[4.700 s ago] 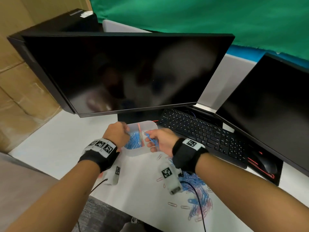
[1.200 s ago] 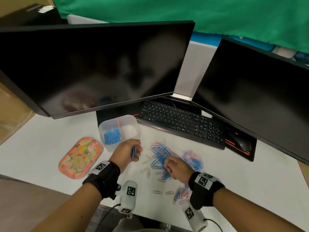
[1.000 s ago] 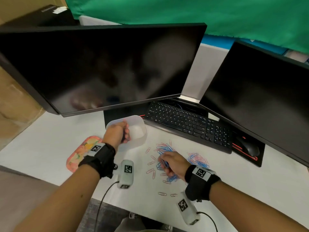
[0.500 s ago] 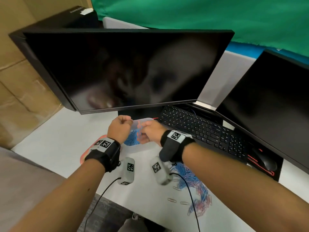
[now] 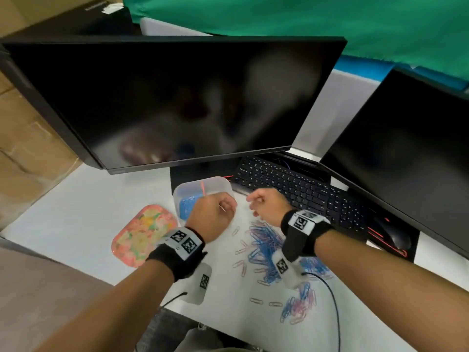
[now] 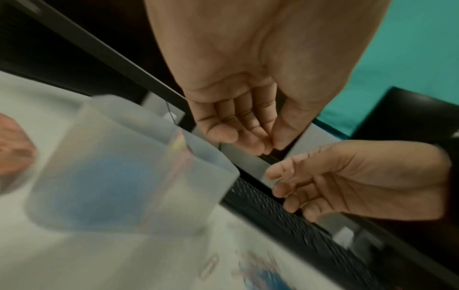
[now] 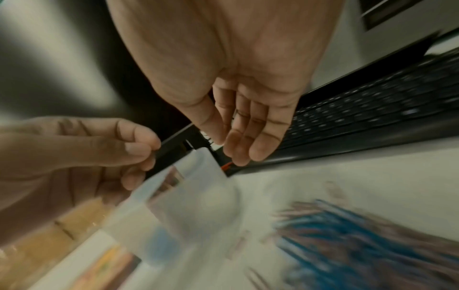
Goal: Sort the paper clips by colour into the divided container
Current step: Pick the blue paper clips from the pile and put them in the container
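Observation:
The translucent divided container (image 5: pixel 221 182) stands in front of the monitor base; blue clips fill its left compartment, left of a red divider. My left hand (image 5: pixel 223 207) hovers over its near right corner. Its thumb presses on the index finger (image 7: pixel 139 155) and pinches what looks like a thin pale paper clip. Just right of the container, my right hand (image 5: pixel 253 205) hangs above the desk, its fingers (image 7: pixel 258 151) relaxed and holding nothing. A mixed pile of blue and pink clips (image 5: pixel 264 250) lies on the white desk under my right wrist. A smaller heap (image 5: pixel 299 303) lies nearer me.
A pink patterned lid (image 5: pixel 142 235) lies left of the container. A black keyboard (image 5: pixel 299 191) and a mouse (image 5: pixel 396 237) lie to the right, under two dark monitors (image 5: pixel 177 102). A wrist-camera cable (image 5: pixel 335 308) crosses the near desk edge.
Half a second ago both hands met over the container. Both have since drawn back, and the right hand has moved right, off the container, with its fingers loosened.

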`<state>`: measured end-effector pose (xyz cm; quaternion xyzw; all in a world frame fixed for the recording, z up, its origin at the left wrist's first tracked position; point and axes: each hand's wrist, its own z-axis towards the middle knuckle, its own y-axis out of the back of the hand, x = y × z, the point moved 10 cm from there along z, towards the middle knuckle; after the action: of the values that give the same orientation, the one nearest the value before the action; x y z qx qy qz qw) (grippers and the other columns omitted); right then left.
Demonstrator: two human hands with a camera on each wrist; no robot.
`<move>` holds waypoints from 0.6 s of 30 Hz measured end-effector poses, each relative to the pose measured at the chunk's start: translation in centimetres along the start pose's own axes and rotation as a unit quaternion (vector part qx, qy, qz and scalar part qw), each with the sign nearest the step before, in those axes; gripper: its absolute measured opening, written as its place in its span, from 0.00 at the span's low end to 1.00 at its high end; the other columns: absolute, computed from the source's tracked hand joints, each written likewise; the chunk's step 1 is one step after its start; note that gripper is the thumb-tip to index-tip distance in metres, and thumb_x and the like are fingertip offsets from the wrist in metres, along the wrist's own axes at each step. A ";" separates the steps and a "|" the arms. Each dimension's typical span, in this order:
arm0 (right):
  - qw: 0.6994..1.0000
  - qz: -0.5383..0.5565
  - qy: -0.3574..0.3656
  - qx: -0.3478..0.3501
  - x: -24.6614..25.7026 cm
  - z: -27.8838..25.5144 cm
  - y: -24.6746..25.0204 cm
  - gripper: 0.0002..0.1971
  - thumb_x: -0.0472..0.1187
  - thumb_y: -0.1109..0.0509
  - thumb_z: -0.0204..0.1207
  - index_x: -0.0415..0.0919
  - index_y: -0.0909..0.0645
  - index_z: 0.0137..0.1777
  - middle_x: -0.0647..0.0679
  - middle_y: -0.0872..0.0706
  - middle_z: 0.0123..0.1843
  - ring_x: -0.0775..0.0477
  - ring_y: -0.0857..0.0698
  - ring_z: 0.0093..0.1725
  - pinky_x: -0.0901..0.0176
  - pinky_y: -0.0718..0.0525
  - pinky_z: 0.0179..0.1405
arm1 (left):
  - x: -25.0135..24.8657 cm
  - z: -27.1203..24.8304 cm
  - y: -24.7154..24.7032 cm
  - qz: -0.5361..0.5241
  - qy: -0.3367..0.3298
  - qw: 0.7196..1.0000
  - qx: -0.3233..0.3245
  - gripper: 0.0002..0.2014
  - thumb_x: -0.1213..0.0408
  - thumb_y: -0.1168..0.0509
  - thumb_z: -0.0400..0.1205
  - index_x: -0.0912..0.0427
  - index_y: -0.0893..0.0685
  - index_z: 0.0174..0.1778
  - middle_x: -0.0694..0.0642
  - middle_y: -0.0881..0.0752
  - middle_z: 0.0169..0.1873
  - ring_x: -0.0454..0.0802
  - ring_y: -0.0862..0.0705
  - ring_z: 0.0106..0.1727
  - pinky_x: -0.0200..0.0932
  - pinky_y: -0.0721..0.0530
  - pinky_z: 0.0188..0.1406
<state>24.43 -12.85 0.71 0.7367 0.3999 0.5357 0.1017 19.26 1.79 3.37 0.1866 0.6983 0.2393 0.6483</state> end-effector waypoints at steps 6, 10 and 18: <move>0.994 -0.106 -0.009 0.004 -8.4 -5.4 1.3 0.11 0.34 0.39 0.77 0.46 0.15 0.42 0.52 0.14 0.41 0.52 0.16 0.41 0.61 0.17 0.45 | -0.6 -3.5 -10.2 0.196 -0.074 0.957 0.198 0.10 0.63 0.41 0.77 0.49 0.15 0.48 0.49 0.13 0.48 0.50 0.16 0.48 0.43 0.18 0.49; 0.978 -0.194 0.028 0.066 -11.4 -8.0 -1.4 0.09 0.36 0.39 0.76 0.47 0.17 0.45 0.55 0.18 0.42 0.54 0.19 0.40 0.68 0.25 0.39 | 0.7 -5.6 -14.2 0.286 -0.090 0.915 0.268 0.11 0.61 0.42 0.80 0.53 0.19 0.55 0.53 0.18 0.56 0.56 0.19 0.57 0.49 0.19 0.53; 0.947 -0.265 0.179 0.035 -10.5 -10.2 -4.9 0.05 0.38 0.34 0.73 0.43 0.19 0.48 0.48 0.19 0.46 0.49 0.21 0.46 0.65 0.30 0.44 | 1.7 -6.7 -15.5 0.370 -0.092 0.888 0.258 0.11 0.63 0.42 0.83 0.57 0.22 0.60 0.57 0.23 0.60 0.58 0.21 0.60 0.52 0.17 0.53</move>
<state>12.07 -19.78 -5.47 0.4993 0.6109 0.5982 0.1402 13.20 -10.47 -6.63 0.6134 0.5529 0.2548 0.5030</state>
